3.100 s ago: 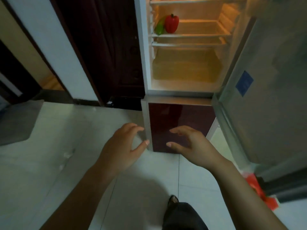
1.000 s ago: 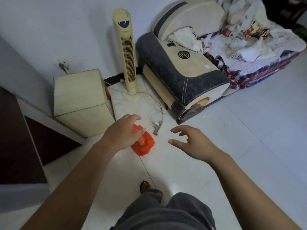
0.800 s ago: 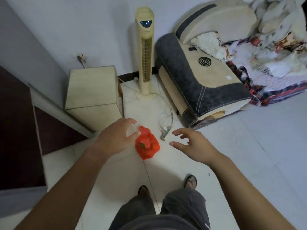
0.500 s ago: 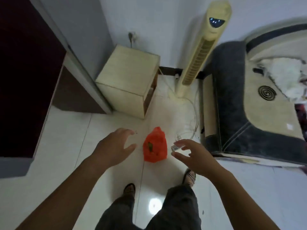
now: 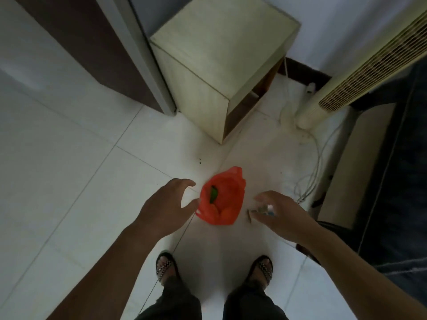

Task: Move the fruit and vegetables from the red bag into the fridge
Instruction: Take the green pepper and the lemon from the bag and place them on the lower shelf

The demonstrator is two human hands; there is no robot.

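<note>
White tiled floor [image 5: 69, 181]: red bag [image 5: 223, 197] is lying mid-frame, green vegetable [image 5: 213, 194] showing inside. I am holding my left hand [image 5: 165, 207] and right hand [image 5: 280, 212] open and empty on either side of it, the left nearer.

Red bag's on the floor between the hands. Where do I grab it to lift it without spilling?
Gather the rim of the red bag at its left edge, coming down from above with the left hand, which is nearest. The mouth gapes upward with a green vegetable showing inside, so pinching the rim should close it; the soft body would probably squash.
</note>
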